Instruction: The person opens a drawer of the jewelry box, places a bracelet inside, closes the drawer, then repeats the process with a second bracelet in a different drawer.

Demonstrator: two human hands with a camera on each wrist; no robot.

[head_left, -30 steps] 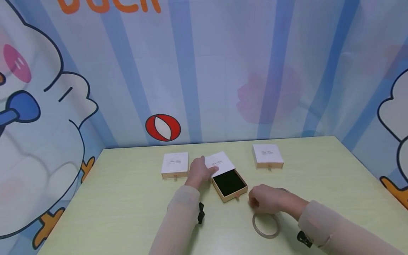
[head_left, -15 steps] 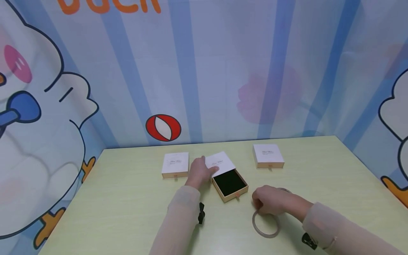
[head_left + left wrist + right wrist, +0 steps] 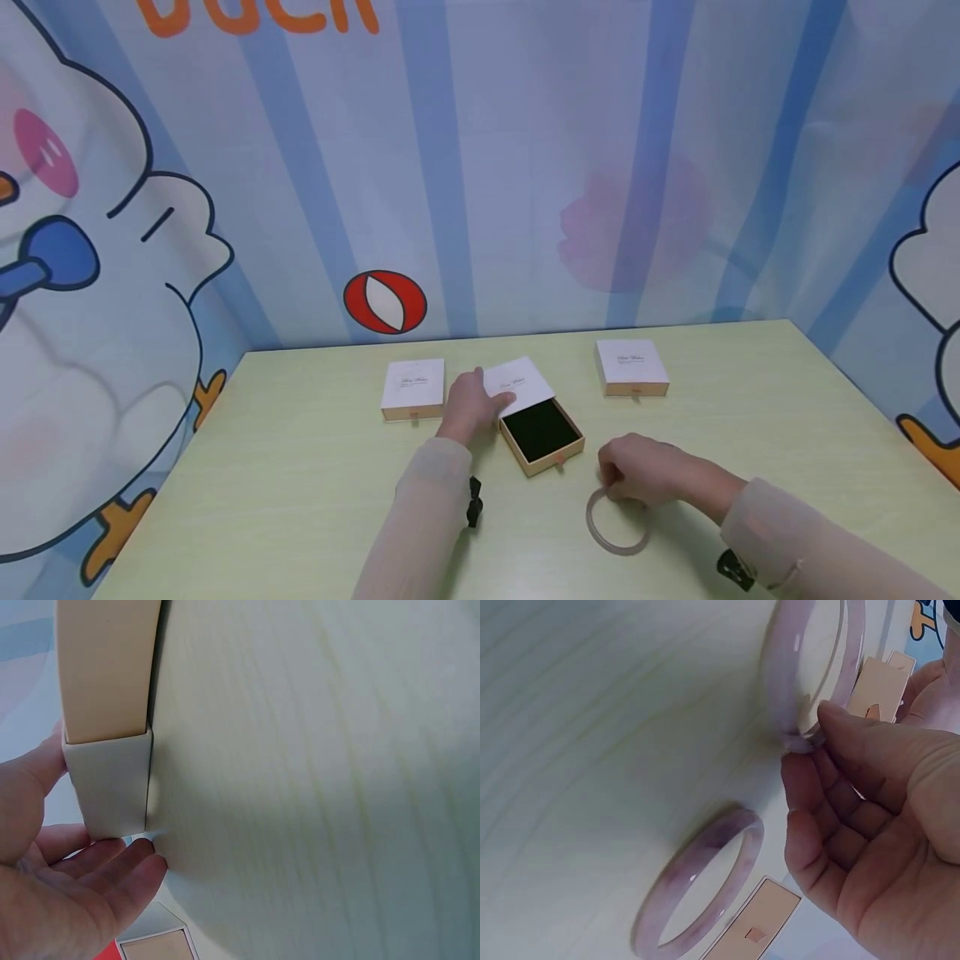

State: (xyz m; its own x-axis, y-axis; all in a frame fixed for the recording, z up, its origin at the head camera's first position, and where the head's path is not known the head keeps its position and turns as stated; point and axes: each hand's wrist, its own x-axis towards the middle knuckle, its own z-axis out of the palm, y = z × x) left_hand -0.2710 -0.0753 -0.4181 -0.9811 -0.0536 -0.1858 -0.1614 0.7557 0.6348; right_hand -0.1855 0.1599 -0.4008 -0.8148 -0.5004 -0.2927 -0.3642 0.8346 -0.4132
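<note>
A small gift box (image 3: 542, 433) with a dark-lined drawer sits partly slid out of its white sleeve (image 3: 517, 382). My left hand (image 3: 470, 404) holds that sleeve, thumb on its top and fingers at its far end; the left wrist view shows the fingers (image 3: 131, 874) against the sleeve's end. To the right of the drawer, my right hand (image 3: 641, 471) pinches a pale purple bangle (image 3: 780, 675) between thumb and forefinger. A second purple bangle (image 3: 694, 889) lies on the table in the right wrist view; in the head view it is hidden behind my right hand.
Two closed white-topped boxes stand on the pale table (image 3: 300, 500): one box (image 3: 413, 385) left of my left hand, another box (image 3: 632, 363) at the back right. A printed cartoon backdrop (image 3: 510, 167) rises behind the table's far edge.
My right hand has shifted slightly right, and its fingers now pinch the near bangle, which has moved a little left and up in view. My left hand and the boxes have stayed put.
</note>
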